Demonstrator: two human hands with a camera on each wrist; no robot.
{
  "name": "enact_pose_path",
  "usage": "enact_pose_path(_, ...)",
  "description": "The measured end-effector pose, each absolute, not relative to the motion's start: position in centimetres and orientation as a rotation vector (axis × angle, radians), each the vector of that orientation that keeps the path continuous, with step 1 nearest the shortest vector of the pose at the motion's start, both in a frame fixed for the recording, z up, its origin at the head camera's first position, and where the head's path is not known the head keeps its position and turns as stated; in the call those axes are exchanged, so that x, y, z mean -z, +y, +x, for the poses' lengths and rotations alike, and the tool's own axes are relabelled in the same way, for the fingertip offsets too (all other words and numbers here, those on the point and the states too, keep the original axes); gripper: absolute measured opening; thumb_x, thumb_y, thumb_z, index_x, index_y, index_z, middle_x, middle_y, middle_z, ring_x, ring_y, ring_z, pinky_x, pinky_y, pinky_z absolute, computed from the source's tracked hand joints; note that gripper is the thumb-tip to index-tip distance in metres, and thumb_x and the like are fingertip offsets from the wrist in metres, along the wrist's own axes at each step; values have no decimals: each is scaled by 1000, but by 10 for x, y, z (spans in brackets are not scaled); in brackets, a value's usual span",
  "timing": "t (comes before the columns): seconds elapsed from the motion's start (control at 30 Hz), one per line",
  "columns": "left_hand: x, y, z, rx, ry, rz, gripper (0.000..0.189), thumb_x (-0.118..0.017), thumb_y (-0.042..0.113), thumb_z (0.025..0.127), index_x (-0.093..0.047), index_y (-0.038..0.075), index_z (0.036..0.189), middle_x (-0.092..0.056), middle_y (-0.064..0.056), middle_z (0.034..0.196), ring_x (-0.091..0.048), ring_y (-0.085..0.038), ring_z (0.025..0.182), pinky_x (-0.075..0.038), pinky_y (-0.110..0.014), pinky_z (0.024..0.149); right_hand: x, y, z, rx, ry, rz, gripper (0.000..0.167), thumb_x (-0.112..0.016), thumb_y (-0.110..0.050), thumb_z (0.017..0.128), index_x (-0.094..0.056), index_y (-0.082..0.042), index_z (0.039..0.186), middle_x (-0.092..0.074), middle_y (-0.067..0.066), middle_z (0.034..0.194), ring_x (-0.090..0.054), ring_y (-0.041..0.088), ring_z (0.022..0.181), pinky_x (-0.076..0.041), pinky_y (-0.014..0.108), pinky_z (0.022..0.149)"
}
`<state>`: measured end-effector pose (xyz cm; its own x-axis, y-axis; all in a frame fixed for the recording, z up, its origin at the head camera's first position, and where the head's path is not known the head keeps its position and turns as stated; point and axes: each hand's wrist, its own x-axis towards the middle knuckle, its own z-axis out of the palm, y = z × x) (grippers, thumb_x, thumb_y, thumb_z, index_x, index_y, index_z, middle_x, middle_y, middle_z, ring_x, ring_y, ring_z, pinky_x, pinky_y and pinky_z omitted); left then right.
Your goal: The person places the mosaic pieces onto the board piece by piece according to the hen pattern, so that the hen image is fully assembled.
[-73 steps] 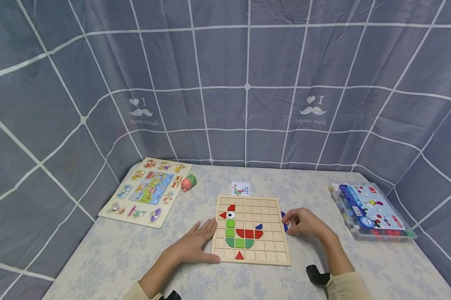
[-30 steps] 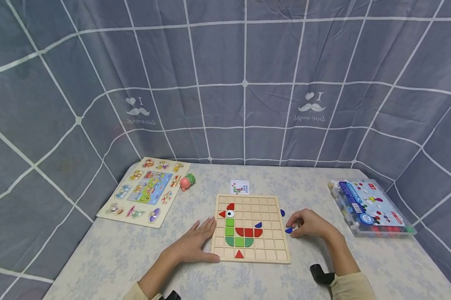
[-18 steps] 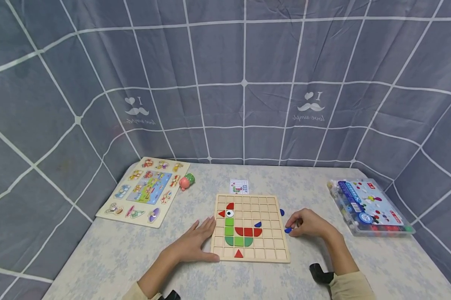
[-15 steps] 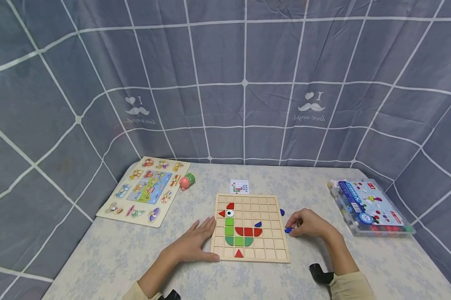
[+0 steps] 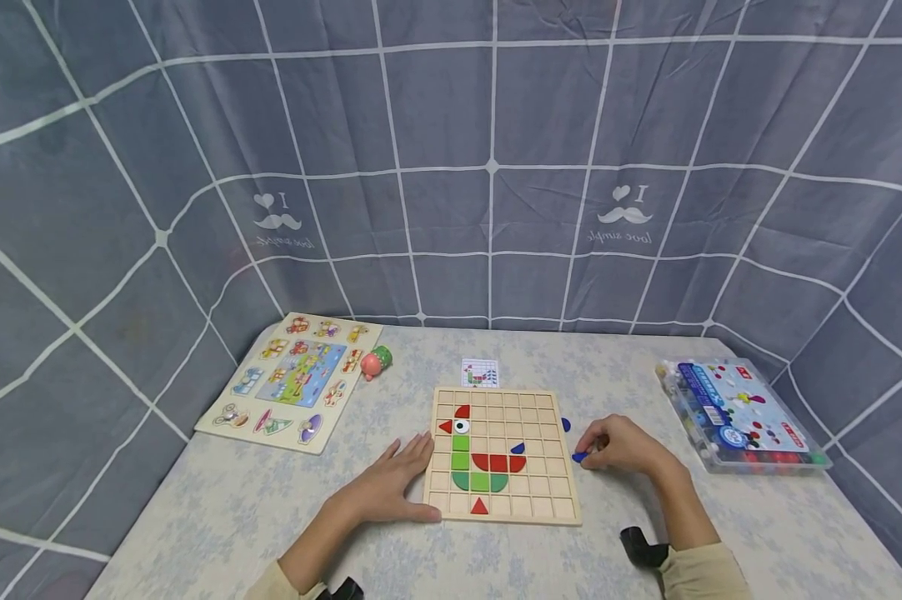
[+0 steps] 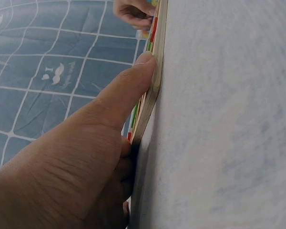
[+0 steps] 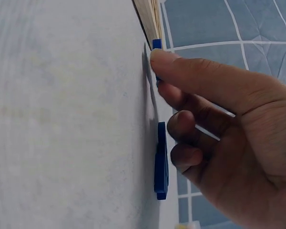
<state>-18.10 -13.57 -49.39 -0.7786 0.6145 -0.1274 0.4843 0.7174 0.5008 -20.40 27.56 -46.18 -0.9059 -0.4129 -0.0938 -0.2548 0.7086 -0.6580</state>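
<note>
A square wooden grid board (image 5: 541, 483) lies on the table, bearing red, green and blue pieces and a white eye piece (image 5: 462, 426) in a bird-like figure. My left hand (image 5: 391, 485) rests at its left edge, fingers extended, thumb at the near corner; the left wrist view shows that thumb (image 6: 128, 90) against the board's side. Just right of the board, my right hand (image 5: 622, 444) pinches a small blue piece (image 5: 578, 457) between thumb and fingertips. In the right wrist view this blue piece (image 7: 157, 44) stands off the tabletop, above its shadow. More blue pieces (image 7: 161, 162) lie below the curled fingers.
Behind the board lies a small pattern card (image 5: 480, 373). A picture puzzle board (image 5: 271, 433) is at the left, with a pink and green toy (image 5: 376, 363) next to it. A clear plastic case (image 5: 744, 417) sits at the right. A grid-patterned curtain (image 5: 451, 208) surrounds the table.
My right hand has drawn one blue piece away from the others beside the board and now holds it tilted and slightly raised. The left hand has stayed at the board's edge.
</note>
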Motion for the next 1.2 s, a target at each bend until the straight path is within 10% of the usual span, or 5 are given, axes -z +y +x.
enact_pose_path(1.2,493,-135,-180,-654,2637,856,111,-68,67,76,-21,5,155,-19,-9,163,-16,-25,152,-10,-51,125,450,199,-227,792,2661,-539,15,-79,2,72,-73,-11,75,-63,-4,68,-51,12,62,-45,24,54)
